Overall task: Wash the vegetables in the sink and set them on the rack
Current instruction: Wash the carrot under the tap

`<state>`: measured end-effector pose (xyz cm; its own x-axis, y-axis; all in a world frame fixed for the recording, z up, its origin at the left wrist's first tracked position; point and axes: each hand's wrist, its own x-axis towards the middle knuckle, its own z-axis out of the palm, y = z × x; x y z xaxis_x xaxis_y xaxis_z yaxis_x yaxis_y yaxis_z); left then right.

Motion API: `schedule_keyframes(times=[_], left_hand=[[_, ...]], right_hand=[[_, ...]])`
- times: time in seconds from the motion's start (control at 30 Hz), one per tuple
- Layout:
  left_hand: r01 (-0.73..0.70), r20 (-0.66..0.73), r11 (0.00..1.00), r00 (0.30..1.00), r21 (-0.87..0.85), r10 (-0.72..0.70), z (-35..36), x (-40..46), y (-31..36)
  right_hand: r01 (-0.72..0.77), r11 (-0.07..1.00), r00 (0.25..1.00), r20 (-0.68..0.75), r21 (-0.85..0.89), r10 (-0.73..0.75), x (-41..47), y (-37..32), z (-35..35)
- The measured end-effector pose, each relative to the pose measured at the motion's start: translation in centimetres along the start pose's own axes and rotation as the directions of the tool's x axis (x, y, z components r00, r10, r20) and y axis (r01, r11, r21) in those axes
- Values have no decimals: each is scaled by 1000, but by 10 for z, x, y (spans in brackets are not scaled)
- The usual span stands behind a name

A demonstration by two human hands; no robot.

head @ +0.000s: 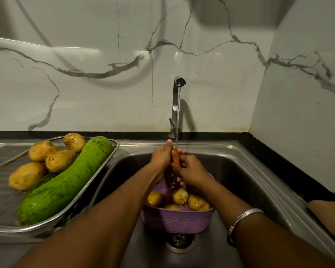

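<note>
Both hands, the left hand (161, 155) and right hand (190, 169), curl around a carrot (175, 158) under the tap's stream over the sink (240, 171); stiff and light but probably wet-slick, it wants a mid-length grip.

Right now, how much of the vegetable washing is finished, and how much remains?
Done: four potatoes and a green gourd lie on the rack. In hand: the left hand and right hand hold a carrot under the tap's running water. Left: about four potatoes remain in the purple basket.
</note>
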<state>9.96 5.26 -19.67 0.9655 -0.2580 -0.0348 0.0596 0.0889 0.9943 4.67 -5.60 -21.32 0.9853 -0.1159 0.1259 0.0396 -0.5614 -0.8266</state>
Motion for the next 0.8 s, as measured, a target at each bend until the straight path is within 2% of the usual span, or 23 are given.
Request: schedule_keyframes(times=[0.07,0.17,0.27,0.33,0.4,0.53,0.67,0.8], left_hand=[[45,57,992,998,-116,-38,0,-2,3],[51,120,994,992,-97,-39,4,-10,5],[60,182,992,983,-110,-39,6,-15,7],[75,221,990,974,-123,-46,6,-17,8],[92,227,988,972,-121,-62,6,-18,7],[103,124,981,989,-167,-83,6,-16,6],[78,53,987,996,-144,-71,6,-12,8],[47,42,997,998,-53,-44,6,-11,6]], right_hand=[[-60,996,997,-42,68,63,3,-7,1],[-134,991,969,-211,-25,126,9,-18,-3],[-202,975,924,-313,95,222,13,-22,-6],[-203,960,919,-302,190,254,13,-21,-6],[-211,937,934,-226,277,277,13,-19,-4],[-237,916,961,-58,325,269,10,-22,-3],[-143,929,978,-97,341,186,15,-20,1],[-170,919,971,-96,355,217,15,-16,0]])
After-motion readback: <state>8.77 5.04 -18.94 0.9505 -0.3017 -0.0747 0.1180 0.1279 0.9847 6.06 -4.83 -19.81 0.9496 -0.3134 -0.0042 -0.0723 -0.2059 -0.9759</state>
